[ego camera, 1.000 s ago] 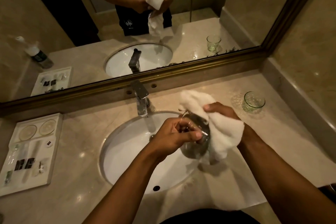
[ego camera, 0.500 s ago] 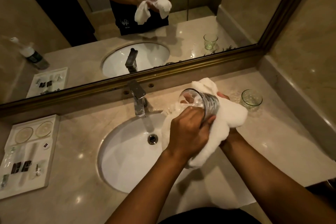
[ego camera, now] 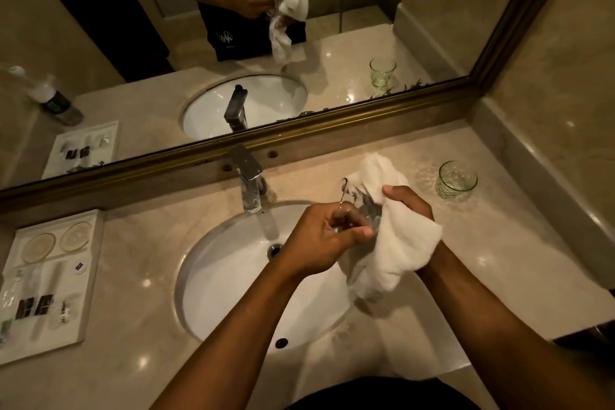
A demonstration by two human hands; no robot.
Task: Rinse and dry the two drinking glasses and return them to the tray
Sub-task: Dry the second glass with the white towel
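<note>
Item one: the glass [ego camera: 357, 206] you are drying, held over the right side of the basin [ego camera: 233, 276], lying tilted between your two hands, partly wrapped in cloth and partly blurred.

Your left hand [ego camera: 319, 240]: fingers curled round the near side of the glass, thumb pointing toward the cloth, gripping it.

Your right hand [ego camera: 407, 206]: fingers curled over the white towel [ego camera: 396, 253], pressing it against the far side of the glass. The towel bunches above your knuckles and hangs down below your wrist, over the basin's right edge.

Item two: the second glass [ego camera: 456, 179], greenish, upright on the counter [ego camera: 499, 243] to the right of your hands, near the side wall, apart from the towel.

Item three: the tray [ego camera: 86, 293], white, at the left end of the counter, well apart from both glasses. It carries two round coasters [ego camera: 56, 243] at its far end and small toiletry packets nearer you.

Item four: the tap [ego camera: 248, 180], chrome, behind the basin; drain [ego camera: 275, 250] just left of your left hand.

Item five: the framed mirror [ego camera: 366, 10] along the back wall, reflecting your hands, towel, tap, standing glass and a bottle [ego camera: 43, 96] at left.
</note>
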